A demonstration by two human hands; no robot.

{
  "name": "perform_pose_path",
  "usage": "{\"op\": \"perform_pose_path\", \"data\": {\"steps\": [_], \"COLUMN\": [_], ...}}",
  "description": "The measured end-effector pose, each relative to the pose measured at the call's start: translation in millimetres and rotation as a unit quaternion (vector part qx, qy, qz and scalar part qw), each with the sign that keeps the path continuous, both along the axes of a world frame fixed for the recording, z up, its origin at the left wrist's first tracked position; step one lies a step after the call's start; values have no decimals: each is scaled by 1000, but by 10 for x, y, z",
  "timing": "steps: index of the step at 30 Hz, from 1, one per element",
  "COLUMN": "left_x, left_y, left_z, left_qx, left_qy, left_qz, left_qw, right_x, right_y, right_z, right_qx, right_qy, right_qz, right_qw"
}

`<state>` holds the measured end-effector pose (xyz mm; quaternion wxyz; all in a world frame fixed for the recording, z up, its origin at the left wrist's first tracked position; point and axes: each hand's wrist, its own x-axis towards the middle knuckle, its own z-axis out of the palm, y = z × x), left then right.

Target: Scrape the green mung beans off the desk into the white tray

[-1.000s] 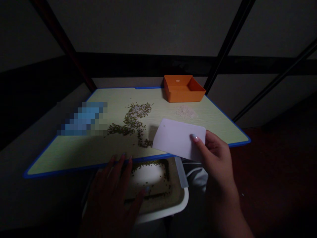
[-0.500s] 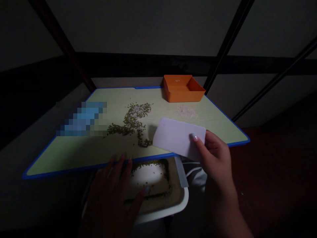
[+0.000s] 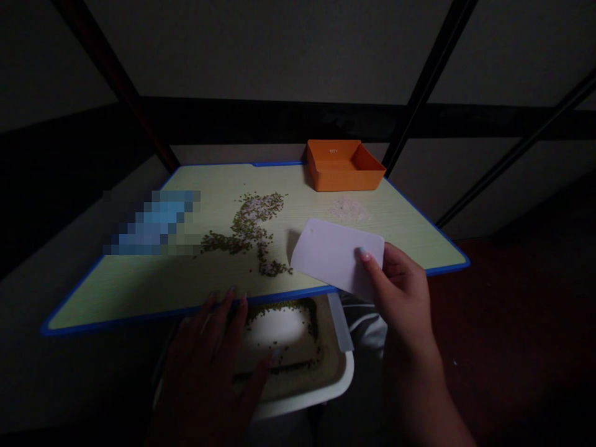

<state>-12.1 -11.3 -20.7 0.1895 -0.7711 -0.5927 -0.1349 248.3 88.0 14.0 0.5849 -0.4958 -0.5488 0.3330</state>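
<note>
My right hand (image 3: 400, 285) grips a flat white plastic scraper (image 3: 338, 254) by its right end, thumb on top. The scraper's left edge is just right of a scattered pile of small green beans (image 3: 254, 220) mixed with pale grains, on the pale yellow tabletop (image 3: 153, 292). My left hand (image 3: 209, 347) has its fingers spread at the table's front edge, over a white basin (image 3: 342, 388). Inside that basin, more small beans line the corners and sides. A thin heap of pale grains (image 3: 349, 210) lies beyond the scraper.
An orange open box (image 3: 347, 180) stands at the table's back right. A blurred-out blue object (image 3: 156, 220) lies at the left. Blue edging (image 3: 447, 269) runs round the tabletop, and a panelled wall (image 3: 261, 56) rises behind.
The scraper, in my right hand, has tilted and its left edge has shifted slightly right, off the near end of the bean pile. My left hand has hardly moved.
</note>
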Motion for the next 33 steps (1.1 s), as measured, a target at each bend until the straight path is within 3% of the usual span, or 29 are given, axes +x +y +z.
{"op": "perform_pose_path", "data": {"steps": [7, 16, 33], "left_x": [7, -55, 18], "left_y": [2, 2, 4], "left_z": [20, -52, 14], "left_qx": [5, -7, -3], "left_qy": [7, 11, -2], "left_qz": [-4, 0, -4], "left_qw": [1000, 1000, 1000], "right_x": [10, 75, 58], "right_y": [-39, -54, -65], "right_z": [3, 32, 17], "right_qx": [-16, -18, -26], "right_qy": [19, 26, 49], "right_qz": [26, 8, 33], "right_qw": [999, 999, 998]}}
